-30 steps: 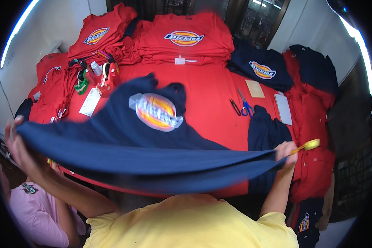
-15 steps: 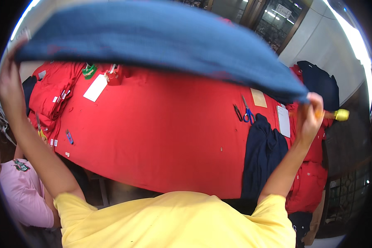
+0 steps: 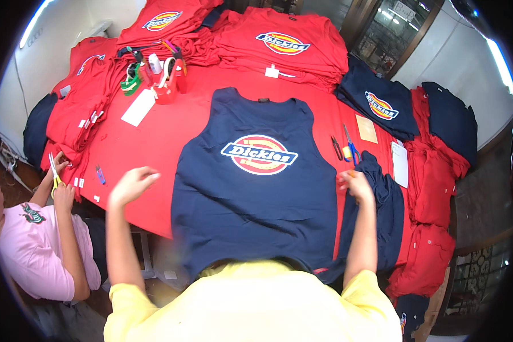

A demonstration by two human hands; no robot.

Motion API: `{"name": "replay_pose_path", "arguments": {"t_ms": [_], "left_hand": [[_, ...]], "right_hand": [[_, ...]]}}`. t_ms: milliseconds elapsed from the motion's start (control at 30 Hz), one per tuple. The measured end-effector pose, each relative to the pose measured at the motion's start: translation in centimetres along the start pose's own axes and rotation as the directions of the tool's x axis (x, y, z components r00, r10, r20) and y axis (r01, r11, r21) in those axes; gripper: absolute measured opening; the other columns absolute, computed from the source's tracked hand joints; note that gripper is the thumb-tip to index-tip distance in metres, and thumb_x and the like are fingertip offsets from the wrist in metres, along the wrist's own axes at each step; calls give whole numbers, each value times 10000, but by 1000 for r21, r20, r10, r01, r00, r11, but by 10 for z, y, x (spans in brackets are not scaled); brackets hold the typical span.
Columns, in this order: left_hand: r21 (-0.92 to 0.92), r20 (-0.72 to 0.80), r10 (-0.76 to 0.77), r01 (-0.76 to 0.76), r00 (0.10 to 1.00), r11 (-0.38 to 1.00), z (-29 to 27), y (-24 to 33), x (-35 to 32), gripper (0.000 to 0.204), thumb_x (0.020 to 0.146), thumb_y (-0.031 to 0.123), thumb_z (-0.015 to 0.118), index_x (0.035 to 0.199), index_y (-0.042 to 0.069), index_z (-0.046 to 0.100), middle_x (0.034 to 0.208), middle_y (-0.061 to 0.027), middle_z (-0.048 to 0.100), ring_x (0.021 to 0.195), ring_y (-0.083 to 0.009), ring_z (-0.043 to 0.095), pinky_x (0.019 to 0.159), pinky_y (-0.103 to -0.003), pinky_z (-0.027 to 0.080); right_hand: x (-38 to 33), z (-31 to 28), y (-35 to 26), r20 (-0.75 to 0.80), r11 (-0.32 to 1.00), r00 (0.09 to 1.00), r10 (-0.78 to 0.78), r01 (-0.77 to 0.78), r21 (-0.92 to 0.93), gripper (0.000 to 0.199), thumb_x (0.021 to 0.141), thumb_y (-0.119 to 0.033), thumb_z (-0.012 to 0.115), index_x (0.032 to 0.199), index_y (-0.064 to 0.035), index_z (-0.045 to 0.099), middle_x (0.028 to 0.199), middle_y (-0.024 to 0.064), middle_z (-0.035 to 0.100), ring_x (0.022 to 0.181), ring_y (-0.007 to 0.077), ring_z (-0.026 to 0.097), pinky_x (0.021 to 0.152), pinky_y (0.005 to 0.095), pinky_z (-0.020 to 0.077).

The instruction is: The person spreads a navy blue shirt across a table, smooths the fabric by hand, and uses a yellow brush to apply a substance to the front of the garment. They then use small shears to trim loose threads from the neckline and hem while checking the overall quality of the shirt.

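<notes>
Fingers of the left hand (image 3: 134, 185) bend loosely toward the right, clear of any cloth, with nothing seen in them. The right hand (image 3: 356, 185) is curled round one small orange tool (image 3: 341, 181), mostly hidden, so its kind cannot be told. Between the hands lies one navy sleeveless top (image 3: 256, 205), spread flat, its long axis running near to far: neckline far, hem near, where the wearer's yellow shirt (image 3: 256, 302) hides part of it. It is to the right of the left hand and to the left of the right hand. The right hand is nearer, just beside its right edge; a strip of red tabletop (image 3: 154, 214) shows between the left hand and its left edge.

Close on the right are one crumpled dark garment (image 3: 382, 211), one pair of blue-handled scissors (image 3: 356, 154), one pair of black snips (image 3: 337, 148), one tan card (image 3: 366, 129) and one white pad (image 3: 399, 165). On the left are one pair of purple-blue snips (image 3: 100, 175) and one white sheet (image 3: 138, 107). Farther out, two stacks of red tops (image 3: 319, 48) stand along the far side, and one co-worker in pink (image 3: 40, 251) sits at the left, holding yellow-handled scissors (image 3: 56, 181).
</notes>
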State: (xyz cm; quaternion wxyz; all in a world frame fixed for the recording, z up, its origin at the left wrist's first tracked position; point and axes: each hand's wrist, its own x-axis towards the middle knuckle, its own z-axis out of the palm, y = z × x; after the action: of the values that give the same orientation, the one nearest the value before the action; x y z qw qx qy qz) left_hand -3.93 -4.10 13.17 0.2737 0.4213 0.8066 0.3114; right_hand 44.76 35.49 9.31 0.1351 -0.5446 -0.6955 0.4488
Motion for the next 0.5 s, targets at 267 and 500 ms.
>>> {"name": "replay_pose_path", "arguments": {"t_ms": [267, 500], "left_hand": [[43, -226, -140, 153, 964, 987, 108, -23, 88, 327, 802, 294, 757, 924, 4, 668, 811, -152, 673, 829, -261, 667, 757, -368, 510], [59, -898, 276, -527, 343, 848, -51, 99, 125, 186, 974, 192, 572, 948, 11, 541, 850, -112, 600, 758, -184, 557, 735, -349, 482]], "right_hand": [[-14, 41, 2, -60, 866, 998, -31, -3, -500, 415, 773, -261, 782, 981, 80, 668, 932, 285, 682, 944, 385, 676, 822, 431, 499], [7, -47, -170, -590, 718, 571, -571, 696, -21, 233, 899, -250, 678, 966, -38, 611, 727, 6, 540, 638, 74, 498, 495, 245, 385]]}}
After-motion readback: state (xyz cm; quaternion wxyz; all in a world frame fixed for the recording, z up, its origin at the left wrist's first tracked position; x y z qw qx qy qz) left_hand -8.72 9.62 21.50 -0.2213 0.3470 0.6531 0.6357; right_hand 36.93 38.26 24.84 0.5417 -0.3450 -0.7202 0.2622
